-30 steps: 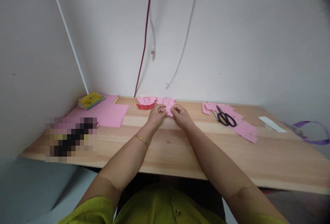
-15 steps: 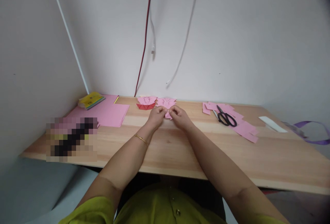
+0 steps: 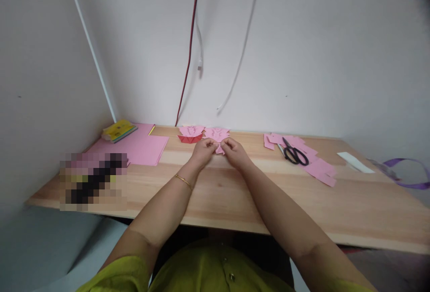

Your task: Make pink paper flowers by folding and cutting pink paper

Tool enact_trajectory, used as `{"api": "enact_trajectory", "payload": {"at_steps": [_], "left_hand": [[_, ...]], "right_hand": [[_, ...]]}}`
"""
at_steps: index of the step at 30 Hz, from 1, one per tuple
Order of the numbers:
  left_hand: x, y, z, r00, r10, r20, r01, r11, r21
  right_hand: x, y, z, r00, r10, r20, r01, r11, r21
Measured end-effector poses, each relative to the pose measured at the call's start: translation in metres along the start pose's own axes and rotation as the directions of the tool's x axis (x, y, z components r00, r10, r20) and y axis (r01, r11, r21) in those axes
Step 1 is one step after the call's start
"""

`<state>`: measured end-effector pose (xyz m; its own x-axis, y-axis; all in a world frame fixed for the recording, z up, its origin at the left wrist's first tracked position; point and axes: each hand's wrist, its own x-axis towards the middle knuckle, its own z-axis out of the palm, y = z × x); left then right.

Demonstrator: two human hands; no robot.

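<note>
Between my two hands is a small piece of pink paper [image 3: 219,149], pinched from both sides near the back of the table. My left hand [image 3: 204,150] has its fingertips closed on the paper's left side. On the right side of it, my right hand [image 3: 232,149] pinches with thumb and forefinger. Just behind the hands lies a folded pink paper shape [image 3: 217,133]. To its left are another pink folded shape [image 3: 192,130] and a red folded paper [image 3: 190,139]. The fingers partly hide the held piece.
Black scissors [image 3: 295,155] rest on pink scraps [image 3: 319,169] at the right, with a white strip [image 3: 356,162] farther right. Pink sheets [image 3: 148,148] and a yellow packet [image 3: 119,130] lie at the left. Cables [image 3: 190,50] hang by the wall.
</note>
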<state>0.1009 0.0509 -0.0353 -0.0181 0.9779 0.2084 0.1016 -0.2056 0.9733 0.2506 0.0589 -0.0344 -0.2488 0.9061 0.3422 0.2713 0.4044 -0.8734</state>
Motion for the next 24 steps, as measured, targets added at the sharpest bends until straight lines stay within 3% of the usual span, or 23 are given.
{"api": "enact_trajectory", "payload": {"at_steps": [14, 24], "left_hand": [[-0.0027, 0.0030, 0.0031, 0.999, -0.033, 0.033, 0.036, 0.995, -0.088], [-0.0031, 0.0031, 0.0037, 0.995, -0.102, 0.003, 0.101, 0.977, -0.188]], "right_hand": [[-0.0004, 0.0006, 0.0005, 0.999, -0.043, 0.015, 0.044, 0.995, -0.093], [0.0007, 0.0018, 0.0000, 1.000, -0.013, 0.024, 0.013, 1.000, -0.002]]}}
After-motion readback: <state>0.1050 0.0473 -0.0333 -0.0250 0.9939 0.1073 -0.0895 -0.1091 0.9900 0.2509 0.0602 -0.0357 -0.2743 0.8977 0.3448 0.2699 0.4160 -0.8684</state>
